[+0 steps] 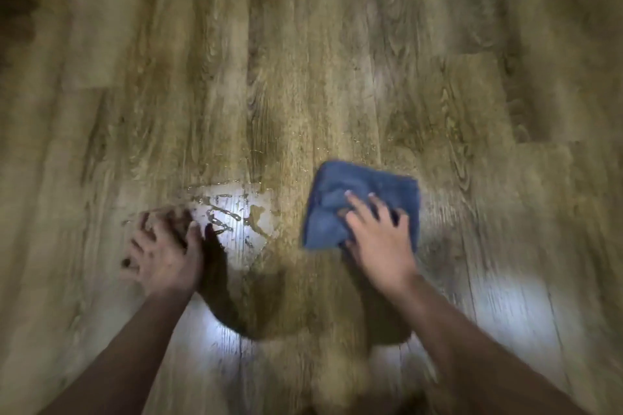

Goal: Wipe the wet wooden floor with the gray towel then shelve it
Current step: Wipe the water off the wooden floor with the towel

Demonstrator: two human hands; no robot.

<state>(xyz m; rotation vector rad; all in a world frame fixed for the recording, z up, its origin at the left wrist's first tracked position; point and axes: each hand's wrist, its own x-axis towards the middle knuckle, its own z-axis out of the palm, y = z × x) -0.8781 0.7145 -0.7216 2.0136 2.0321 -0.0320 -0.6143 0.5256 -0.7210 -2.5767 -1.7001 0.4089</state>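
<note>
We note R hand (377,239) pressed flat, fingers spread, atop folded gray towel (360,205) on wooden floor (303,61); grip wide, not clutching. L hand (165,253) spread open on floor, touching edge of water puddle (236,216), towel just right of puddle.

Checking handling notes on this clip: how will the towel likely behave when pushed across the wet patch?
The towel looks soft and folded, so it will probably bunch under the right hand. It should slide easily on the smooth floor, and likely grow heavier soaking up the puddle.
</note>
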